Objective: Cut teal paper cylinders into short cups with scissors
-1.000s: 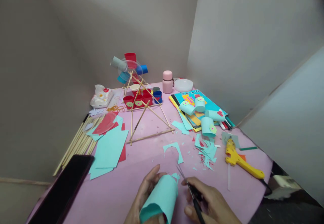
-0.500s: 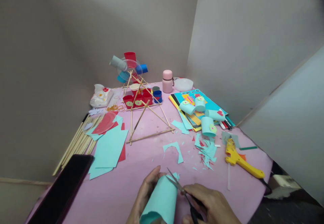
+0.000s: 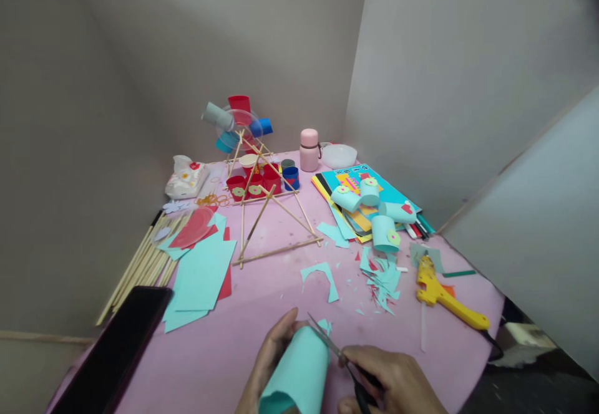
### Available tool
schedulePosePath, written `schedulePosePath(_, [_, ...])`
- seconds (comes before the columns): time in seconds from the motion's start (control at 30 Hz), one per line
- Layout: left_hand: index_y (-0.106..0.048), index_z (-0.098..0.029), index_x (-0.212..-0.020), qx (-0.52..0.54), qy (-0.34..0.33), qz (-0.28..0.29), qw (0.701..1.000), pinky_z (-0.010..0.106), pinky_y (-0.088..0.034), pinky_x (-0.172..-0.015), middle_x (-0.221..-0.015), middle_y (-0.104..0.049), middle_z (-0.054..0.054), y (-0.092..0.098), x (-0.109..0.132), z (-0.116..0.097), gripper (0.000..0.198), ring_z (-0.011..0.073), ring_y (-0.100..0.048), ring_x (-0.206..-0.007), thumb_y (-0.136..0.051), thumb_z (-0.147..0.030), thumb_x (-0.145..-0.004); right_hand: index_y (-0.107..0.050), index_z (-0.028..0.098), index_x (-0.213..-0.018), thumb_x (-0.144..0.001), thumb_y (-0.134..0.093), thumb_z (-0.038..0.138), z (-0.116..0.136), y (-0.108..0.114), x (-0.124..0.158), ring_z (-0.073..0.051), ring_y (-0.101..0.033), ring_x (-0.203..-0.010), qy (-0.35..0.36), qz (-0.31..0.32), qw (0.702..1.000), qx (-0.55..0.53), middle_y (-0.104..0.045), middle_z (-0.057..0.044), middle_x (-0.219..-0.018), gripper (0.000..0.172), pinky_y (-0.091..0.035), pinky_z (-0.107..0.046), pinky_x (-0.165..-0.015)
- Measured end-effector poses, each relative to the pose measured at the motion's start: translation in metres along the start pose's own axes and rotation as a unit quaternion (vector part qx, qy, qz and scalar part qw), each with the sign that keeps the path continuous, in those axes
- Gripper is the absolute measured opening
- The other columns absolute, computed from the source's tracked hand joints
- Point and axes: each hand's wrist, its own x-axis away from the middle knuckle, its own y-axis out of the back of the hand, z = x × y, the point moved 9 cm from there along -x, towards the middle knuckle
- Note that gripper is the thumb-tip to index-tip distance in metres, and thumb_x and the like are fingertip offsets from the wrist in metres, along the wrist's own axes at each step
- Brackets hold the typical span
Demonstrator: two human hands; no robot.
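Note:
A light-blue paper tube [image 3: 299,367] is wrapped by my left hand [image 3: 271,355] at the bottom of the view, its near end open toward me. My right hand [image 3: 393,373] grips black-handled scissors [image 3: 333,345]. The scissor blades lie across the tube's far rim, where a small cut strip of paper sticks out. Just beyond the hands, a curved light-blue offcut [image 3: 322,272] rests on the pink table [image 3: 276,295]. Part of the scissor handles is hidden by my right fingers.
To the right are paper scraps [image 3: 381,277], a yellow glue gun [image 3: 444,302] and small decorated paper cups [image 3: 386,233]. A stick frame [image 3: 278,252] stands mid-table. On the left lie a black phone [image 3: 116,345], light-blue sheets [image 3: 201,277] and wooden sticks [image 3: 140,258]. A pink bottle [image 3: 309,151] stands behind.
The scissor blades have drawn closer together over the tube's rim, and my right hand has shifted slightly downward. My left hand keeps its hold on the tube.

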Motion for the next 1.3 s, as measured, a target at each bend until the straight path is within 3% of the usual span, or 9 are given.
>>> schedulePosePath(0.17, [-0.069, -0.029, -0.100, -0.028, 0.024, 0.003, 0.999, 0.035, -0.048, -0.091, -0.100, -0.069, 0.002, 0.001, -0.003, -0.007, 0.034, 0.0248, -0.062, -0.099, -0.075, -0.031, -0.067, -0.059, 0.022, -0.070, -0.077, -0.055, 0.052, -0.001, -0.001, -0.001, -0.012, -0.056, -0.054, -0.013, 0.007, 1.000, -0.005, -0.061, 0.004, -0.059, 0.031, -0.031, -0.018, -0.048])
schedulePosePath(0.4, [-0.068, -0.028, -0.100, -0.055, 0.022, 0.009, 0.998, 0.037, -0.044, -0.095, -0.101, -0.069, 0.003, 0.000, -0.002, -0.014, 0.031, 0.0254, -0.060, -0.104, -0.073, -0.028, -0.069, -0.064, 0.026, -0.097, -0.075, -0.059, 0.048, -0.003, 0.002, 0.000, -0.016, -0.061, -0.067, 0.003, 0.031, 0.999, 0.008, -0.068, 0.000, -0.080, 0.031, -0.041, -0.019, -0.058])
schedulePosePath(0.73, [-0.069, -0.025, -0.096, -0.046, 0.093, 0.027, 0.994, 0.040, -0.044, -0.092, -0.092, -0.069, 0.002, -0.001, -0.013, 0.014, 0.027, 0.0238, -0.064, -0.090, -0.065, -0.040, -0.074, -0.065, 0.027, -0.094, -0.073, -0.062, 0.047, 0.000, 0.006, 0.000, -0.016, -0.061, -0.065, -0.001, 0.041, 0.999, 0.018, -0.069, 0.000, -0.079, 0.029, -0.041, -0.020, -0.060])
schedulePosePath(0.87, [-0.068, -0.026, -0.087, -0.022, 0.114, 0.035, 0.993, 0.034, -0.046, -0.083, -0.085, -0.068, 0.000, -0.001, -0.020, 0.020, 0.025, 0.0206, -0.063, -0.082, -0.069, -0.043, -0.068, -0.065, 0.028, -0.089, -0.068, -0.067, 0.042, -0.002, 0.006, 0.000, -0.014, -0.058, -0.059, -0.008, 0.039, 0.999, 0.030, -0.066, 0.003, -0.070, 0.025, -0.036, -0.020, -0.054])
schedulePosePath(1.03, [-0.063, -0.017, -0.059, 0.071, 0.248, 0.082, 0.963, 0.024, -0.037, -0.058, -0.048, -0.047, -0.004, -0.020, -0.024, 0.040, 0.041, 0.0098, -0.043, -0.048, -0.067, -0.057, -0.064, -0.064, 0.028, -0.082, -0.068, -0.068, 0.035, -0.002, 0.007, 0.002, -0.011, -0.055, -0.055, 0.016, 0.027, 0.999, 0.032, -0.063, 0.006, -0.064, 0.016, -0.029, -0.019, -0.050])
schedulePosePath(1.13, [-0.059, -0.016, -0.054, 0.078, 0.263, 0.115, 0.955, 0.022, -0.031, -0.054, -0.046, -0.040, -0.006, -0.028, -0.026, 0.042, 0.043, 0.0080, -0.037, -0.046, -0.070, -0.057, -0.061, -0.064, 0.027, -0.080, -0.065, -0.069, 0.031, -0.005, 0.005, 0.002, -0.010, -0.054, -0.053, 0.025, 0.015, 0.999, 0.026, -0.063, 0.007, -0.062, 0.016, -0.028, -0.019, -0.049])
schedulePosePath(1.3, [-0.055, -0.018, -0.056, 0.067, 0.259, 0.106, 0.958, 0.024, -0.032, -0.059, -0.049, -0.038, -0.007, -0.026, -0.027, 0.041, 0.041, 0.0084, -0.034, -0.048, -0.070, -0.057, -0.060, -0.062, 0.026, -0.070, -0.063, -0.068, 0.029, -0.008, 0.004, 0.001, -0.008, -0.050, -0.047, 0.033, -0.015, 0.999, 0.008, -0.062, 0.008, -0.057, 0.010, -0.024, -0.019, -0.045])
